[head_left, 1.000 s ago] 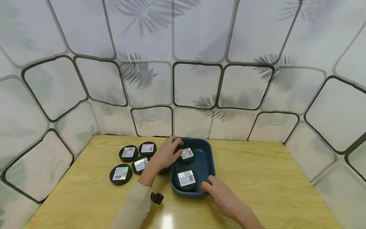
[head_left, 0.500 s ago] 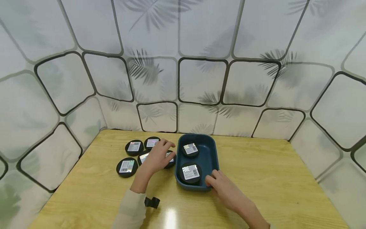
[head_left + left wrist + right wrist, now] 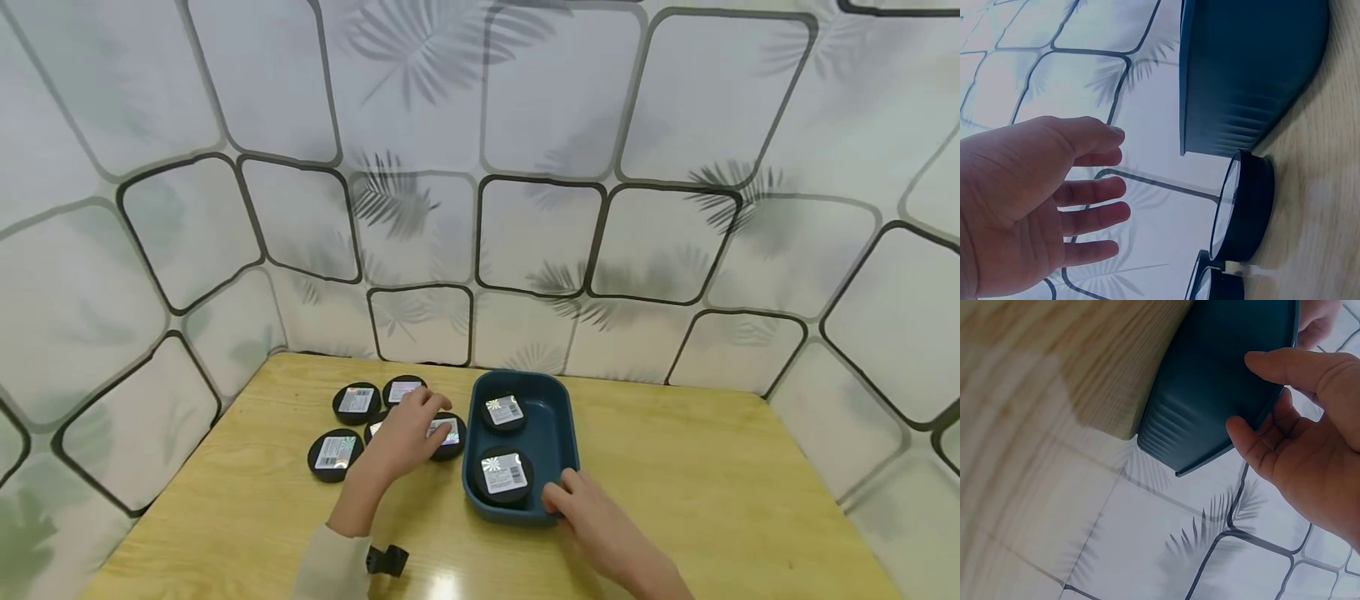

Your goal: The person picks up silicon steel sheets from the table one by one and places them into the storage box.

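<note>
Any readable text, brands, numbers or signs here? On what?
Nothing legible.
Two discs in the blue tray: white labels, print too small and blurred.
Five discs on the table: labels likewise unreadable, some partly covered.
Blue tray: no lettering visible.

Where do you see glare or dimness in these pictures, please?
Head: glare on the yellow wooden table near the bottom edge, iridescent shine on white rectangular labels of round black containers; left wrist: bright patterned white backdrop beside a dim blue rectangular tray; right wrist: that tray likewise dim.
</note>
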Demonstrator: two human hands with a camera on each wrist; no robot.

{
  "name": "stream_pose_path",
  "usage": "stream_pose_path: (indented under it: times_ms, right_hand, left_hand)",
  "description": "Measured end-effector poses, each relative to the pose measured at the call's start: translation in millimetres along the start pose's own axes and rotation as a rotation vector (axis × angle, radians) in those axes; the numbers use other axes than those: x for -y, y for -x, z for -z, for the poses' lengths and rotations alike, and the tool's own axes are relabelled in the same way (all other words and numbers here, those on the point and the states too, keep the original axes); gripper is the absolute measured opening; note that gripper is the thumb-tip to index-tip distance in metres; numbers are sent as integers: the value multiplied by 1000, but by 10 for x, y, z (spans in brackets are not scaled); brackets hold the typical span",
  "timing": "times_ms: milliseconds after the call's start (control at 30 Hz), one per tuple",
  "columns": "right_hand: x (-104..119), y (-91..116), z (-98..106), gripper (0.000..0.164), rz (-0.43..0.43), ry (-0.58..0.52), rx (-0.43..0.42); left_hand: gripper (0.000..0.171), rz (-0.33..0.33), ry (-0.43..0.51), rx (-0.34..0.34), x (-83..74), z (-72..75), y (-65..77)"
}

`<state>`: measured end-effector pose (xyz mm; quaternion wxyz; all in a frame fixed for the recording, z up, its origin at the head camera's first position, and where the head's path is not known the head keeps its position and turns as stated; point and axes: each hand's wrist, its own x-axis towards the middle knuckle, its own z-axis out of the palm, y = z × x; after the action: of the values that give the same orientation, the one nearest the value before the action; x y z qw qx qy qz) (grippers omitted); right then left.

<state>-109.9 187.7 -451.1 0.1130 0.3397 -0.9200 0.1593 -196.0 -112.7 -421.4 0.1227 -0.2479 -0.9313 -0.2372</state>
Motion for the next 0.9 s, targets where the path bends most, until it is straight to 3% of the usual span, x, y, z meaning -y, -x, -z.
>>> stream_pose_path:
  times_ms: [133,333,500,900]
  right_hand:
    - [31,36,25,37,-25,-9,10]
    - [35,-11,21,37,-9,6,-3]
    - [41,-20,10,38,-18,-15,17]
    - [42,-33,33,40,-21,-25,31]
  left_hand:
    - [22,-18,-22,9,-2,21,28]
    - [24,14,-44,-25,45,101,59]
    - [26,13,-50,34,76,106,71]
    - [36,34,-38,81,86,30,59]
